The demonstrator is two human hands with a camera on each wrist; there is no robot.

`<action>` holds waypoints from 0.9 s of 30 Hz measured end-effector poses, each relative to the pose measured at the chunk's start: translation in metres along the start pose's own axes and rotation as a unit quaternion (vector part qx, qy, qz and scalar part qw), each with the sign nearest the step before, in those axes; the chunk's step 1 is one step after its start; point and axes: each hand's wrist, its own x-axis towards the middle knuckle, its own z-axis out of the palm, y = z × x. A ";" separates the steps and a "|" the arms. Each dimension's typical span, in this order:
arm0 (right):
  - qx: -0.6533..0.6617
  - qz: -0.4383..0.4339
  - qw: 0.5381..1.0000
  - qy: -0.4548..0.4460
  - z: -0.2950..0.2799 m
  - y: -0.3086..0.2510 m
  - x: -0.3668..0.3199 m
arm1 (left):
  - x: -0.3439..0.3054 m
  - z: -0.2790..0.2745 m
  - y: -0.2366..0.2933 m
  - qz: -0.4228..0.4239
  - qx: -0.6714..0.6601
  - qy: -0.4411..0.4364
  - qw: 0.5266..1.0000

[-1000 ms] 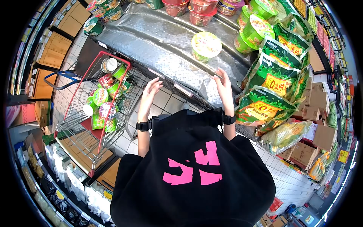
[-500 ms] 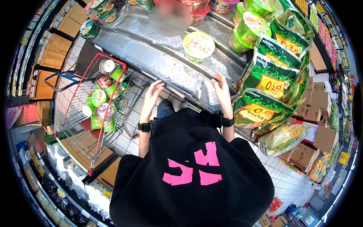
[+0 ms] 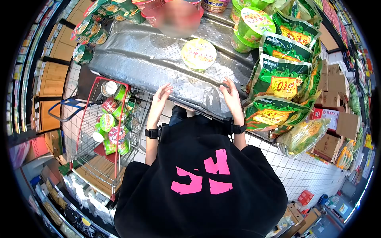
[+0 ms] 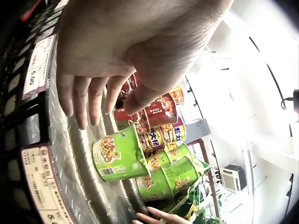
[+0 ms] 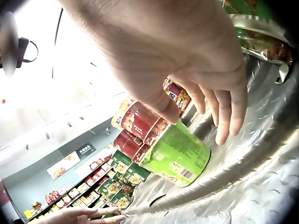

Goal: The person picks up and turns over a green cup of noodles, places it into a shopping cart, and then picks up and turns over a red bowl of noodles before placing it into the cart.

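Note:
A green instant noodle cup [image 3: 199, 54] with a printed pale lid stands alone on the silvery diamond-plate shelf [image 3: 139, 59]. My left hand [image 3: 160, 99] hovers at the shelf's front edge, fingers loosely extended and holding nothing. To the right, my right hand [image 3: 231, 99] is held over the shelf in the same relaxed way, also holding nothing. Both hands are nearer to my body than the cup and apart from it. In the right wrist view the green cup [image 5: 177, 154] appears beyond the thumb; the left wrist view shows the same cup [image 4: 120, 154] past the fingertips.
A wire shopping cart [image 3: 105, 131] with several noodle cups and cans stands at left. Green snack bags [image 3: 283, 77] line the shelf's right side. Stacked green cups [image 3: 254, 27], red cups [image 3: 149, 8] and dark green cups [image 3: 89, 29] stand along the back and left.
The view has shifted, so shelf, cup and cart sit differently in it; the lone cup appears further left. Both hands stay empty, in nearly the same pose.

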 end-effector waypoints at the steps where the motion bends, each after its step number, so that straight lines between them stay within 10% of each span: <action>1: 0.002 0.003 1.000 0.006 0.002 -0.002 0.001 | 0.007 -0.002 -0.001 -0.002 -0.018 -0.006 1.000; 27: -0.047 0.046 0.993 0.098 0.041 -0.015 0.031 | 0.142 -0.020 0.020 0.017 0.028 -0.188 0.982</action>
